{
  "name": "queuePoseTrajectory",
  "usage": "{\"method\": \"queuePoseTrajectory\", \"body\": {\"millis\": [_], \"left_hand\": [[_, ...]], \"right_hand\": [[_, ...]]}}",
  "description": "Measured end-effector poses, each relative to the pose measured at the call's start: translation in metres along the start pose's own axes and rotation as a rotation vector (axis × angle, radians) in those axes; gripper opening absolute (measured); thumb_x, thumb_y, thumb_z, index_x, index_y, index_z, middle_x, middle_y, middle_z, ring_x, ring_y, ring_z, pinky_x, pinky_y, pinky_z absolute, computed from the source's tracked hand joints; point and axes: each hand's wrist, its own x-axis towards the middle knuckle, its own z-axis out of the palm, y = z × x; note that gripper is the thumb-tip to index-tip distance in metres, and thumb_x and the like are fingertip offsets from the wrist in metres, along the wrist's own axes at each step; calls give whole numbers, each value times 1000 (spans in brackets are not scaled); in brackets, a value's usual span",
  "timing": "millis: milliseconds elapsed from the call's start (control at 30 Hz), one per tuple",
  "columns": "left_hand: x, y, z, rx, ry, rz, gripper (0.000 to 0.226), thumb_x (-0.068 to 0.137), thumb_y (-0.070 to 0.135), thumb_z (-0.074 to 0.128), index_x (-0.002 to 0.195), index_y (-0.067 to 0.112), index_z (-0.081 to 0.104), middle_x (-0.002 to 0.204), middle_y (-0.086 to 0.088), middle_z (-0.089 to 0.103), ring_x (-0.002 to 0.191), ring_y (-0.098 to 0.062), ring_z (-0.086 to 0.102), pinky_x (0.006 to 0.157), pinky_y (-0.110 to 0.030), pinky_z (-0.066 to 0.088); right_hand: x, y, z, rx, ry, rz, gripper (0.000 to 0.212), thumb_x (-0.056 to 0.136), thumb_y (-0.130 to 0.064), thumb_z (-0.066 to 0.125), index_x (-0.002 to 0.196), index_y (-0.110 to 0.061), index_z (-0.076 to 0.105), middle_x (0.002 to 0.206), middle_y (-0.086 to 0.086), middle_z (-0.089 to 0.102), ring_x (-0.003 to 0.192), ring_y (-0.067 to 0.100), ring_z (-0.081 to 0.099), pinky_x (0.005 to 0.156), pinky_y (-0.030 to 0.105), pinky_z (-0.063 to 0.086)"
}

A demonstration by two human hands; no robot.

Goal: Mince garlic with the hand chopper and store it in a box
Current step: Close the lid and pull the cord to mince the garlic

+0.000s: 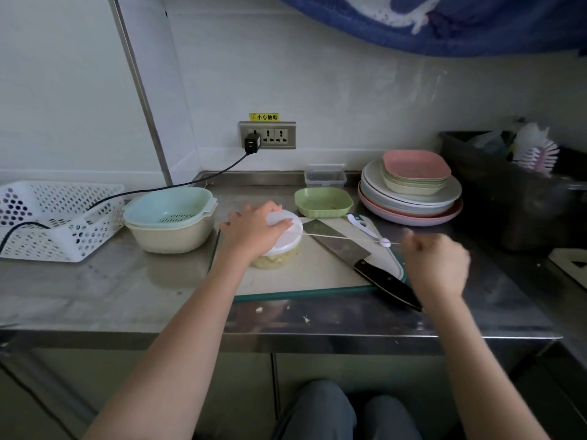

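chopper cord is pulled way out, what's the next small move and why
Probably let the right hand ease back toward the chopper so the cord rewinds. The cord is stretched taut across the knife, while the left hand presses on the lid and garlic shows in the cup.

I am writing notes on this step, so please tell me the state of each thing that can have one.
Hand chopper: lid on, minced garlic inside, cord pulled out.
Left hand: presses on the lid.
Right hand: fingers curled on the cord's end.
Cleaver: lying flat on the cutting board.
Storage box: lid on.
Socket: one plug in.
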Motion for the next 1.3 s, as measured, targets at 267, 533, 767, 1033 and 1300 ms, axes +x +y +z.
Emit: {"method": "queuePoseTrajectory", "body": {"millis": [267,533,767,1033,1300], "left_hand": [[1,-3,-1,-26,-13,-14,45,84,69,44,123,47,49,134,1,47,122,-34,40,97,-45,29],[2,-3,2,-31,-3,-16,46,84,70,44,123,47,48,134,-1,46,122,-33,41,98,-45,32],[2,-1,5,-4,11,-11,46,83,71,42,121,46,47,132,-1,49,120,-32,42,91,-44,33],[4,-4,3,-63,-1,-7,43,83,70,45,119,47,49,132,1,49,120,-33,41,96,-45,33],[3,-6,2,-78,-3,-18,43,82,69,47,120,48,50,134,1,46,122,-33,40,100,-46,29]], "right_hand": [[0,3,9,-63,-46,-104,51,95,-35,46,54,-8,57,53,14,53,57,32,49,61,32,36],[-50,-48,39,164,-215,-485,59,94,-36,51,45,-13,25,42,2,27,45,25,30,54,27,21],[-12,-9,15,73,-69,-22,46,93,-34,49,57,-9,61,54,11,50,56,30,49,67,34,41],[-14,27,-7,0,-13,4,49,93,-32,47,50,-8,52,50,9,45,63,34,50,68,34,30],[-44,-24,26,11,-54,-439,53,89,-34,47,50,-14,18,44,13,27,48,35,27,57,31,29]]}}
